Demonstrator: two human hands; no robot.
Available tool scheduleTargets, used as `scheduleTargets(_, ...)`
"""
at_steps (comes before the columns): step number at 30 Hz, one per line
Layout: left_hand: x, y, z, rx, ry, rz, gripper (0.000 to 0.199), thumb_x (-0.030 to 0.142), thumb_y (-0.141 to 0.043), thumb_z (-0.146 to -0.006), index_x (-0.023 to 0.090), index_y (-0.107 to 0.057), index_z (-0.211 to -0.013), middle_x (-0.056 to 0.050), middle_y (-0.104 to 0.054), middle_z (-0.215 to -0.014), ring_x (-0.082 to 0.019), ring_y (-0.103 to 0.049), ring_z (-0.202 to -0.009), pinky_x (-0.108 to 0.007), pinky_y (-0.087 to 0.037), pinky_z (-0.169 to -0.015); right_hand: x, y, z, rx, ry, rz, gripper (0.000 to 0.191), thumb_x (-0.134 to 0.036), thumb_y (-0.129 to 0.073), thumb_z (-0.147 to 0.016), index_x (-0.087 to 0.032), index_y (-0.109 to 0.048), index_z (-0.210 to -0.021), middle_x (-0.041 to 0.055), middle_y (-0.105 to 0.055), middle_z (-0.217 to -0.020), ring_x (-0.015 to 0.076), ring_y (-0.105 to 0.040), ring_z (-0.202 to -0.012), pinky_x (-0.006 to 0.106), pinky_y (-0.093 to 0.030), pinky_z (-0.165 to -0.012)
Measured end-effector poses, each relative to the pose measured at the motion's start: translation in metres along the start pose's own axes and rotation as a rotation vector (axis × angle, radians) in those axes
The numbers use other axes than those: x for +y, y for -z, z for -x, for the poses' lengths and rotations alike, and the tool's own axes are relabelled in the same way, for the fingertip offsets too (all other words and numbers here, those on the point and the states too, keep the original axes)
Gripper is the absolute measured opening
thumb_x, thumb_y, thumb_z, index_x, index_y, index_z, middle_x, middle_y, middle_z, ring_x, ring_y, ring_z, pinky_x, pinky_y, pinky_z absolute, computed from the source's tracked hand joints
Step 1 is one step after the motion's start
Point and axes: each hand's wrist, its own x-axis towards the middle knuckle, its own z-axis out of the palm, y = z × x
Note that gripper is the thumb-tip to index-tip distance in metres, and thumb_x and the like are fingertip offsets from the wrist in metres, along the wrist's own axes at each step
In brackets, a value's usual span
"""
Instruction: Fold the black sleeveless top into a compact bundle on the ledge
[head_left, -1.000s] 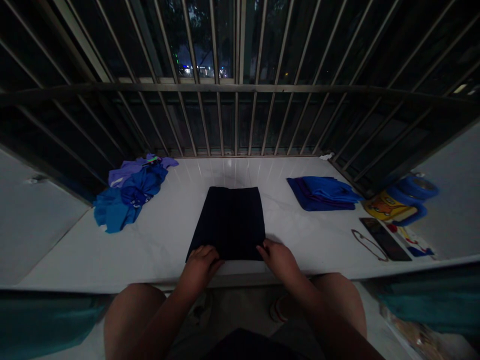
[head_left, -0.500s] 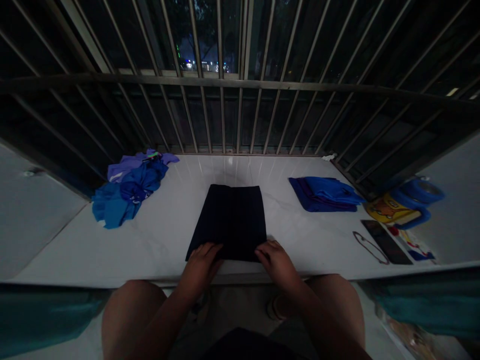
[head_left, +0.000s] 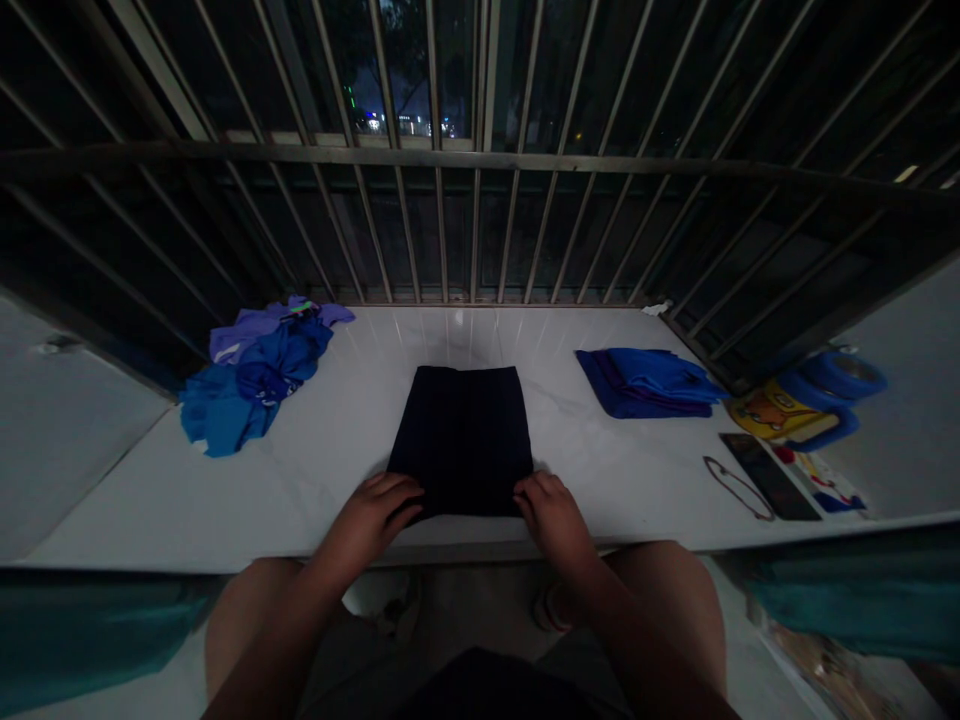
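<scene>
A dark navy folded garment (head_left: 461, 430) lies flat on the white ledge in front of me; its exact kind is hard to tell in the dim light. My left hand (head_left: 382, 508) is closed on its near left corner, thumb and fingers pinching the cloth. At the near right corner, my right hand (head_left: 547, 500) has its fingers curled over the edge, gripping it. To the right lies a stack of folded blue clothes (head_left: 645, 383). A loose heap of blue and purple clothes (head_left: 270, 370) sits at the left.
Metal bars (head_left: 476, 235) rise behind the white ledge (head_left: 315, 490). On the right stand a yellow and blue mug (head_left: 787, 410), a dark phone-like slab (head_left: 772, 480) and a thin cord loop (head_left: 731, 487). Teal curtains (head_left: 862, 590) hang below the ledge on both sides.
My left hand has moved left to the garment's near left corner, and that corner now looks drawn inward. My right hand stays at the near right corner.
</scene>
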Motion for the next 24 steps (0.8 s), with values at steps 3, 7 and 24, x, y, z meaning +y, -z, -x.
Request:
scheduleTargets(3,0.01,-0.018,0.012,-0.034,-0.117,-0.137,0.046,0.018,-0.059,-0.107,0.033,-0.07,-0.148,-0.006,-0.073,-0.15,-0.027,-0.068,-0.137,-0.046,-0.055,-0.116,0.006,-0.006,0.004,-0.018,0.085,0.054,0.021,-0.017,-0.061,-0.107,-0.026,-0.079,-0.114,0.0082,-0.078,-0.111,0.0289,-0.069,-0.106,0.042,-0.052,-0.099)
scheduleTargets(7,0.024,-0.048,0.015,-0.101,-0.137,-0.246,0.063,0.008,-0.057,-0.104,0.039,-0.061,-0.158,-0.004,-0.065,-0.162,-0.026,-0.059,-0.15,-0.051,-0.046,-0.127,0.007,-0.007,0.003,-0.007,0.067,0.021,0.022,-0.018,-0.06,-0.108,-0.027,-0.079,-0.116,0.0081,-0.079,-0.11,0.0282,-0.069,-0.107,0.041,-0.053,-0.099)
scheduleTargets(24,-0.06,0.065,-0.031,-0.119,0.203,0.088,0.035,0.029,-0.052,-0.1,0.031,-0.083,-0.116,-0.002,-0.084,-0.122,-0.022,-0.078,-0.114,-0.037,-0.062,-0.106,0.021,0.017,-0.069,0.131,-0.235,-0.056,0.034,-0.037,-0.057,-0.108,-0.016,-0.071,-0.131,0.0183,-0.074,-0.13,0.0324,-0.07,-0.12,0.043,-0.054,-0.109)
